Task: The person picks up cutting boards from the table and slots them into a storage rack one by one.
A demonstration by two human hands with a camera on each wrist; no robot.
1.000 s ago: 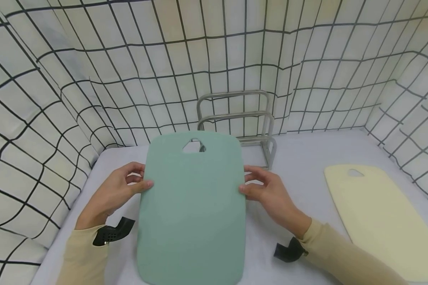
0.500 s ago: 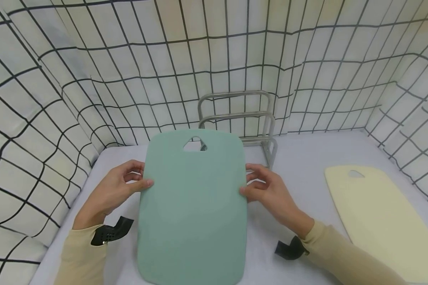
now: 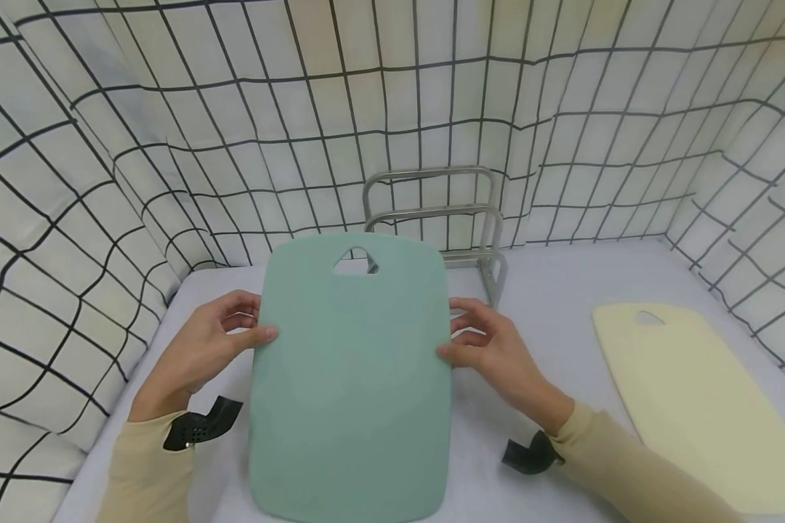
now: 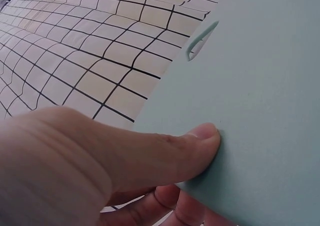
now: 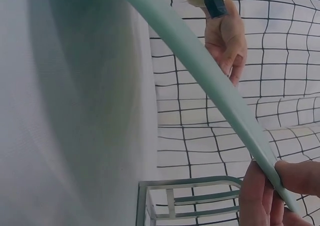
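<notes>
A mint-green cutting board point(image 3: 353, 385) with a handle hole near its top edge is held up in front of the person, its far end raised. At its left edge my left hand point(image 3: 199, 349) pinches it, thumb on the face toward me and fingers behind. My right hand point(image 3: 504, 359) grips the opposite edge the same way. In the right wrist view the board point(image 5: 210, 81) shows edge-on, slanting over the white surface, with the right thumb and fingers on either side of it. The left wrist view has the left thumb point(image 4: 195, 146) flat on the board.
Behind the green board stands a metal wire rack point(image 3: 490, 254) with upright loops, its lower left part hidden. A pale yellow cutting board point(image 3: 700, 407) lies flat on the white tabletop point(image 3: 549, 305) at the right. Grid-patterned fabric point(image 3: 340, 109) walls the back and sides.
The green board's top edge has risen slightly in the head view, and the board has shifted a little left over the last half second. Both hands keep their hold.
</notes>
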